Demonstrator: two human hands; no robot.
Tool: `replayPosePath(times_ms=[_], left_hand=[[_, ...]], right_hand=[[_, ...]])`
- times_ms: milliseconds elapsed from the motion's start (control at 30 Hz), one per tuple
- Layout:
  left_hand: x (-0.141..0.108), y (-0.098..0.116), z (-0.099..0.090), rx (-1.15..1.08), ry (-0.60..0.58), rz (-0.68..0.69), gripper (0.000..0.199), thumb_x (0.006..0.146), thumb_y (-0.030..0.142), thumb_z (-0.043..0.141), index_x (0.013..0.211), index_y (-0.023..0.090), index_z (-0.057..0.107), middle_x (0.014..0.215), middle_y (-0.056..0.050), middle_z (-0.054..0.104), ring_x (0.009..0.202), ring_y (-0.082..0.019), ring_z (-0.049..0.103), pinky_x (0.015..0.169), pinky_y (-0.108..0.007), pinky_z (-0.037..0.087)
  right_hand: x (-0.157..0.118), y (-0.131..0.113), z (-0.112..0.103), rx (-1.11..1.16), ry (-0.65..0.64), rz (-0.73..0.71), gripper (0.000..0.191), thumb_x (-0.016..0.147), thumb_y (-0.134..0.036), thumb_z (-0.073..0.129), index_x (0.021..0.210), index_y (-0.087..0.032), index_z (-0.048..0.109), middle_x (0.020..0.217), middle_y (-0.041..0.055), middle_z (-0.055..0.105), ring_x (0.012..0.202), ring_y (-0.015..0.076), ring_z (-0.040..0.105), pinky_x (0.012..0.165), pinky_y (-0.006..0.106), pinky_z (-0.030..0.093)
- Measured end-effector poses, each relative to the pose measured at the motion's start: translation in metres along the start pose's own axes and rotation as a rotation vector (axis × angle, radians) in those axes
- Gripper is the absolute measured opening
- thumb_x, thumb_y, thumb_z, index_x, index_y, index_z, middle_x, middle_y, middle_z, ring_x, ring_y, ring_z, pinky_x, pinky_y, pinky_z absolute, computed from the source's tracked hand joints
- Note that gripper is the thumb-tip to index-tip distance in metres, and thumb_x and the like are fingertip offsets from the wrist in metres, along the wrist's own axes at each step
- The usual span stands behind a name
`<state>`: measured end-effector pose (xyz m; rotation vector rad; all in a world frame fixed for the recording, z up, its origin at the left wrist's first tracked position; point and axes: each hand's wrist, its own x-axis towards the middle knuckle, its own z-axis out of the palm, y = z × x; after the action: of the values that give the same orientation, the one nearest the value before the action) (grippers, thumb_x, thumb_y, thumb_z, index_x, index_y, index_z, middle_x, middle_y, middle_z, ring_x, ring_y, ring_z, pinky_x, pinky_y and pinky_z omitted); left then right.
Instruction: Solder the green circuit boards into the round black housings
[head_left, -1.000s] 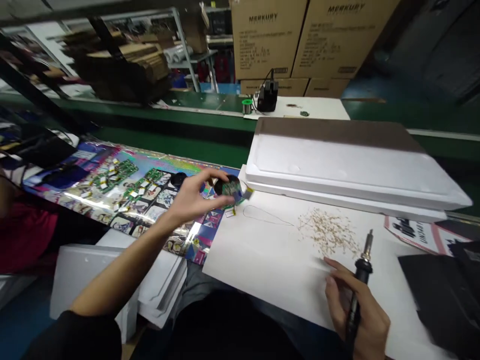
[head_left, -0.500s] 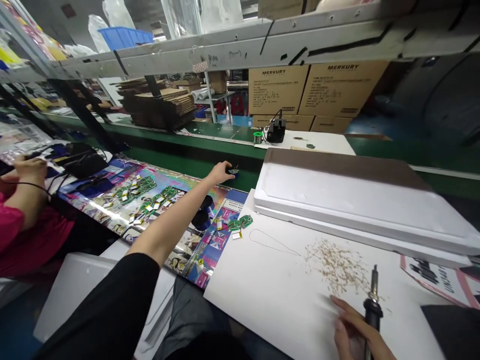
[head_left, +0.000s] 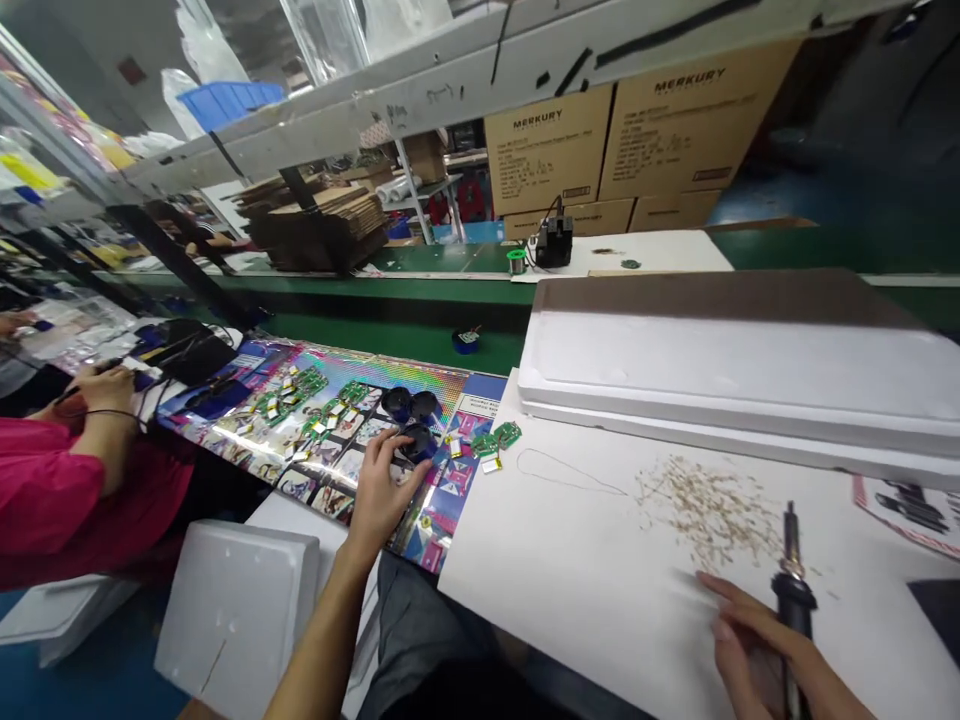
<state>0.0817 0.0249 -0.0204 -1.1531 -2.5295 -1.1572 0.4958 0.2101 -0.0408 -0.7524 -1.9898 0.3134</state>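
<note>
Lying left of the white sheet (head_left: 540, 570), a black housing (head_left: 421, 439) was pinched by the left hand (head_left: 381, 490), a soldering iron (head_left: 793, 592) clasped by the right hand (head_left: 766, 636).

Printed cartons (head_left: 551, 150) behind the green bench (head_left: 442, 258), blue bin (head_left: 232, 102) on the overhead shelf (head_left: 330, 125).

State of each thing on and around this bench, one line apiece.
Left hand: touching a round cup
Right hand: holding the soldering iron
Soldering iron: held, heat can't be told
Circuit boards: in loose groups
Thin wire: looped
Small bits: scattered
Foam slabs: stacked
Cardboard boxes: stacked
Spool: upright
</note>
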Motion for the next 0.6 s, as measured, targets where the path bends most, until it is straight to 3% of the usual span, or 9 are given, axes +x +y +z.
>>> replayPosePath(times_ms=[100, 200, 267, 333, 467, 533, 600], left_hand=[[0.007, 0.004, 0.0, -0.077, -0.06, -0.062, 0.033, 0.092, 0.05, 0.073, 0.106, 0.024, 0.06, 0.127, -0.011, 0.069, 0.123, -0.035, 0.066, 0.107, -0.053, 0.052], [0.01, 0.011, -0.009, -0.177, -0.035, -0.115, 0.04, 0.083, 0.056, 0.082, 0.095, 0.025, 0.059, 0.132, -0.01, 0.069, 0.127, -0.041, 0.063, 0.109, -0.057, 0.049], [0.006, 0.021, -0.013, -0.289, -0.041, -0.094, 0.04, 0.082, 0.056, 0.083, 0.097, 0.027, 0.06, 0.137, -0.011, 0.065, 0.132, -0.042, 0.06, 0.112, -0.06, 0.047], [-0.005, 0.039, -0.009, -0.368, -0.146, 0.008, 0.035, 0.086, 0.05, 0.083, 0.101, 0.028, 0.06, 0.137, -0.011, 0.063, 0.135, -0.039, 0.059, 0.113, -0.06, 0.047], [-0.042, 0.092, 0.026, -0.352, -0.413, 0.311, 0.023, 0.092, 0.035, 0.08, 0.105, 0.026, 0.063, 0.132, -0.012, 0.066, 0.13, -0.033, 0.063, 0.109, -0.055, 0.053], [-0.06, 0.116, 0.047, -0.335, -0.478, 0.388, 0.023, 0.094, 0.032, 0.079, 0.11, 0.025, 0.064, 0.134, -0.013, 0.064, 0.13, -0.032, 0.062, 0.108, -0.054, 0.054], [-0.066, 0.13, 0.059, -0.344, -0.507, 0.4, 0.036, 0.092, 0.035, 0.082, 0.122, 0.026, 0.064, 0.145, -0.015, 0.057, 0.137, -0.032, 0.058, 0.113, -0.054, 0.052]], right_hand=[[-0.002, -0.009, -0.001, -0.022, -0.037, -0.037, 0.018, 0.102, -0.027, 0.068, 0.116, -0.016, 0.071, 0.114, 0.008, 0.08, 0.083, 0.0184, 0.078, 0.082, 0.029, 0.061], [-0.003, -0.01, 0.0, -0.005, -0.034, -0.051, 0.017, 0.1, -0.018, 0.07, 0.116, -0.015, 0.069, 0.116, 0.0107, 0.08, 0.085, 0.017, 0.077, 0.079, 0.027, 0.061], [-0.003, -0.01, 0.0, -0.004, -0.032, -0.053, 0.017, 0.098, -0.014, 0.07, 0.115, -0.014, 0.067, 0.116, 0.012, 0.079, 0.081, 0.0153, 0.075, 0.077, 0.027, 0.062], [-0.003, -0.011, 0.0, -0.014, -0.022, -0.033, 0.018, 0.098, -0.012, 0.07, 0.115, -0.015, 0.067, 0.116, 0.012, 0.079, 0.076, 0.0138, 0.073, 0.074, 0.027, 0.062], [-0.002, -0.014, 0.001, -0.007, -0.017, -0.003, 0.024, 0.097, -0.009, 0.069, 0.12, -0.017, 0.067, 0.118, 0.0111, 0.079, 0.084, 0.0167, 0.075, 0.077, 0.029, 0.062], [-0.002, -0.014, 0.001, -0.007, -0.02, -0.001, 0.026, 0.097, -0.009, 0.069, 0.122, -0.017, 0.067, 0.119, 0.0106, 0.079, 0.086, 0.0177, 0.076, 0.076, 0.03, 0.062], [-0.002, -0.014, 0.0, -0.01, -0.023, 0.013, 0.027, 0.097, -0.01, 0.069, 0.123, -0.018, 0.068, 0.119, 0.0102, 0.079, 0.086, 0.0178, 0.077, 0.075, 0.03, 0.062]])
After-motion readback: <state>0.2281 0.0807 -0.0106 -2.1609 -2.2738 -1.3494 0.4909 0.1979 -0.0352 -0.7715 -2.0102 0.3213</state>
